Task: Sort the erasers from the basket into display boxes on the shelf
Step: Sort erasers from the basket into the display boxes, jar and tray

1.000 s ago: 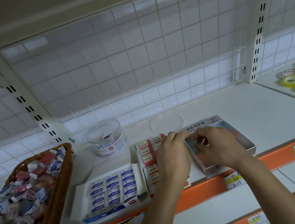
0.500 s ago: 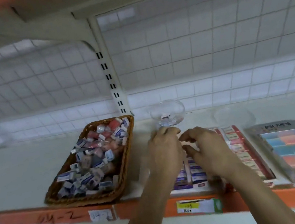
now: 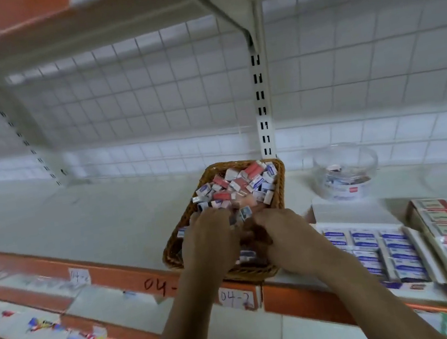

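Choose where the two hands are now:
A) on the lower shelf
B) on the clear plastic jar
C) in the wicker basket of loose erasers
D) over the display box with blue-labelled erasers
C: the left hand and the right hand both reach into the wicker basket, among the loose erasers.

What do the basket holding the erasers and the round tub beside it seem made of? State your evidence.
Basket: woven wicker or rattan, brown, slightly glossy; plaited strands show on its rim. Round tub: clear plastic, probably, possibly glass; contents show through its wall.
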{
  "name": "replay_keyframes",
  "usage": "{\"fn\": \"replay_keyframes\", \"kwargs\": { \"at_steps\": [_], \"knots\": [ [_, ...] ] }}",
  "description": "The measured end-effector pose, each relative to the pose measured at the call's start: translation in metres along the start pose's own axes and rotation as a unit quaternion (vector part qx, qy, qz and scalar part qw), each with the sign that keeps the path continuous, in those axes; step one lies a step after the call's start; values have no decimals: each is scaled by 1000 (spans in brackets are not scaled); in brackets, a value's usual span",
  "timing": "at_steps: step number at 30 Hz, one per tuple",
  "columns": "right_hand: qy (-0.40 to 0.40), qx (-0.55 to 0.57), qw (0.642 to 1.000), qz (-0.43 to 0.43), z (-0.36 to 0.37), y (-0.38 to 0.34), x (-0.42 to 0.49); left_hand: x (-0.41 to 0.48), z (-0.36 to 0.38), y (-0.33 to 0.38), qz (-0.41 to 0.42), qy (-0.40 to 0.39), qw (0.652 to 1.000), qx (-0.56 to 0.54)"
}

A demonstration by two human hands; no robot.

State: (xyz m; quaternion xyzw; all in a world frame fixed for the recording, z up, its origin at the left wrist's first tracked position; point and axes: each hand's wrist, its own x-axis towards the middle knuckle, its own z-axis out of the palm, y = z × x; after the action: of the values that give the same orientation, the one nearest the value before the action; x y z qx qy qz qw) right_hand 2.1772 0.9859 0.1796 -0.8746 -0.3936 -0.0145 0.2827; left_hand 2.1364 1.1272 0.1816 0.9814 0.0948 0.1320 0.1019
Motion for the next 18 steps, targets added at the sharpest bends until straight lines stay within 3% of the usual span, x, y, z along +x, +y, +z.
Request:
{"fn": "replay_keyframes", "kwargs": {
  "at_steps": [4,7,11,18],
  "knots": [
    [-96,-174,980,16,8,-8,14,-4,1,-13,-17,-32,998,48],
    [-108,-208,972,27,10,-11,21,-3,7,-11,-16,-16,999,45],
    [-59,-159,985,38,18,-3,17,-6,13,-10,-24,22,999,-2],
    [13,-41,998,39,21,-2,9,-13,20,-16,40,100,990,-93]
  ]
}}
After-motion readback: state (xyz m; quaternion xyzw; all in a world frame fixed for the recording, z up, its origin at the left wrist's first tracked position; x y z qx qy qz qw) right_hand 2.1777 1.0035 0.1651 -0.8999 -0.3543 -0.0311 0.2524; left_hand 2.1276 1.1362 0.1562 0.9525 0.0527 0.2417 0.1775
